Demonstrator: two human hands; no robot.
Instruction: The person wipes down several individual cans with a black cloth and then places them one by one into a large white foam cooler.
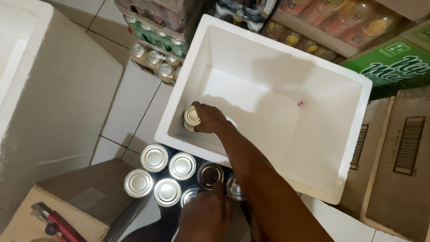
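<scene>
A white foam box stands open on the tiled floor. Inside its near left corner my right hand is closed around a small can with a pale top, held upright just above or on the box floor. My left hand rests on a cluster of silver-topped cans standing beside the box's near wall. Its fingers touch the dark-topped can in the middle of that cluster; whether they grip it I cannot tell. A tiny pink speck lies on the box floor.
A red utility knife lies on a cardboard carton at the lower left. A large white foam piece fills the left. Wrapped packs of cans and bottles stand behind the box, brown cartons to its right.
</scene>
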